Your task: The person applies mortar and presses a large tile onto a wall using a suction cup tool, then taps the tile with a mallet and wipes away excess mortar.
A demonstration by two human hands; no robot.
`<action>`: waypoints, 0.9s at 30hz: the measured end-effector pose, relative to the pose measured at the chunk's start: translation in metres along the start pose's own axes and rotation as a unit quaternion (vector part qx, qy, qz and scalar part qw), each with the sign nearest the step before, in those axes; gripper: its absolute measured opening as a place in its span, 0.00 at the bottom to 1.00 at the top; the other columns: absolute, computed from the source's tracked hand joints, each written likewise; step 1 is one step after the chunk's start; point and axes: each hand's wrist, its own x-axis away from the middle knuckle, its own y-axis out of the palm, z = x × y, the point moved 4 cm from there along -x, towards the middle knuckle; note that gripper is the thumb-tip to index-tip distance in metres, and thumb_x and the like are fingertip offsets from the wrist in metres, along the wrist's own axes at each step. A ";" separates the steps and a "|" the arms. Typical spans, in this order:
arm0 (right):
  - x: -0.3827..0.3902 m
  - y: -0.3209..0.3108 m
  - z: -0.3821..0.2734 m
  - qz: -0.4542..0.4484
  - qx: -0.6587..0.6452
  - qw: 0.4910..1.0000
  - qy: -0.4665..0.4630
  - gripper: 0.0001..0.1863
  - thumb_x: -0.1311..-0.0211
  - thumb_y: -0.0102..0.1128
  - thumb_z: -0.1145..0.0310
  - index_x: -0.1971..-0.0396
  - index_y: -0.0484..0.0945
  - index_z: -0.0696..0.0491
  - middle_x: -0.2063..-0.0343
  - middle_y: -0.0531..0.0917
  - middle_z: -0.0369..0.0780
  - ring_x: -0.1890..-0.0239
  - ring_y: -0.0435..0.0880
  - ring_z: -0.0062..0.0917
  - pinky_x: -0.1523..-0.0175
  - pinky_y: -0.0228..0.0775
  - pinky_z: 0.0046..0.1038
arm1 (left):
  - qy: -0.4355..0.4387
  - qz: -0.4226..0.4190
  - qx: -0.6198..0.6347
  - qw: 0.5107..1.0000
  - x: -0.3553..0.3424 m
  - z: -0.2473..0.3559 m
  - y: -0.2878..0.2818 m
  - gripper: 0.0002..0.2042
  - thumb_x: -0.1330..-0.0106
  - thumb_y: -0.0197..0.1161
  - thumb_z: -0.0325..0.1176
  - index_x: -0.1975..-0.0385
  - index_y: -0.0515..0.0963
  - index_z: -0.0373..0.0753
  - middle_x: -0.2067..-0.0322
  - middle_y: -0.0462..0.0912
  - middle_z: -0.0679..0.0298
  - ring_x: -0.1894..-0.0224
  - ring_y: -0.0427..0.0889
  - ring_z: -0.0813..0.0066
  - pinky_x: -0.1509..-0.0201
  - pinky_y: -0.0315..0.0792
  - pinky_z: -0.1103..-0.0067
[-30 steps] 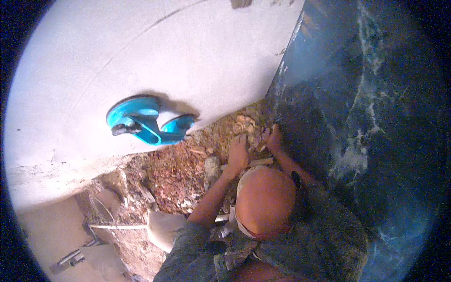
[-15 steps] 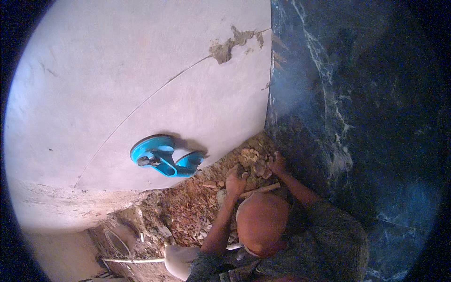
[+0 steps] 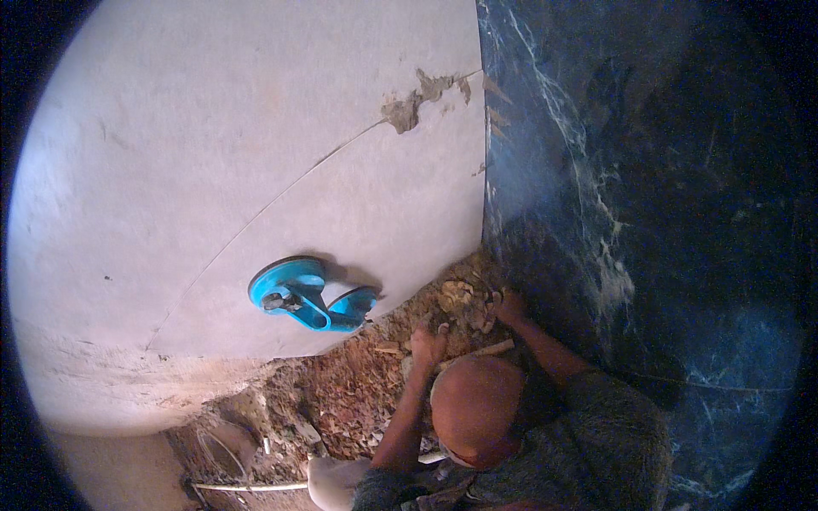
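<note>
Neither my left hand nor my right hand is in view. A co-worker [image 3: 477, 409] crouches below me, bent over broken rubble [image 3: 341, 392] at the foot of the walls. The co-worker's left hand [image 3: 428, 345] curls at a small dark lump, and the right hand [image 3: 511, 308] is among stones [image 3: 460, 298] near the dark panel; what exactly it grips is too dim to tell. A teal double suction-cup lifter [image 3: 328, 319] is stuck on a white slab [image 3: 213, 153], which has a long thin curved line and a patch of grey mortar [image 3: 400, 115].
A dark blue marble-look panel [image 3: 656, 196] rises along the right, meeting the white slab at a corner. At lower left a pale pipe [image 3: 256, 487] crosses the debris by a loop of hose [image 3: 230, 451], with a pale bag-like object [image 3: 332, 484] near the co-worker's arm.
The view has shifted, so the slab, lifter and co-worker sit lower in the picture and more mortar shows. The co-worker's hands have moved slightly but remain in the rubble.
</note>
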 end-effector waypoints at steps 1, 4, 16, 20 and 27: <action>-0.013 0.011 0.013 0.003 0.033 0.999 0.035 0.26 0.38 0.50 0.51 0.54 0.75 0.60 0.62 0.81 0.54 0.58 0.79 0.52 0.50 0.69 0.47 | 0.030 0.023 -0.003 0.999 -0.005 -0.006 0.006 0.24 0.42 0.65 0.43 0.49 0.74 0.35 0.56 0.80 0.45 0.51 0.77 0.46 0.48 0.72 0.62; -0.015 0.040 0.021 -0.101 0.070 0.992 0.017 0.24 0.38 0.51 0.55 0.51 0.74 0.60 0.53 0.77 0.54 0.58 0.79 0.52 0.49 0.68 0.48 | 0.058 0.056 0.014 0.997 -0.007 -0.019 0.013 0.23 0.41 0.64 0.43 0.49 0.75 0.36 0.56 0.79 0.46 0.51 0.78 0.46 0.48 0.72 0.62; 0.045 0.041 0.022 0.066 -0.146 0.985 0.070 0.27 0.39 0.55 0.62 0.43 0.66 0.59 0.41 0.64 0.57 0.39 0.63 0.54 0.35 0.54 0.49 | 0.010 -0.031 -0.073 0.997 0.012 -0.041 0.035 0.29 0.40 0.63 0.43 0.42 0.66 0.32 0.45 0.70 0.41 0.40 0.66 0.44 0.35 0.60 0.61; 0.104 -0.007 0.021 0.132 0.033 0.985 -0.104 0.25 0.40 0.57 0.62 0.46 0.68 0.60 0.41 0.64 0.57 0.41 0.64 0.54 0.36 0.54 0.50 | 0.053 -0.035 -0.143 0.988 -0.003 -0.037 0.035 0.31 0.42 0.63 0.41 0.41 0.64 0.30 0.42 0.66 0.39 0.38 0.63 0.42 0.33 0.58 0.60; 0.115 -0.026 0.025 -0.001 0.029 0.999 0.034 0.25 0.43 0.60 0.63 0.49 0.71 0.60 0.43 0.69 0.54 0.41 0.66 0.51 0.37 0.58 0.46 | 0.053 -0.058 -0.135 0.988 -0.013 -0.070 0.003 0.33 0.44 0.63 0.39 0.39 0.61 0.31 0.43 0.66 0.39 0.40 0.65 0.42 0.35 0.60 0.60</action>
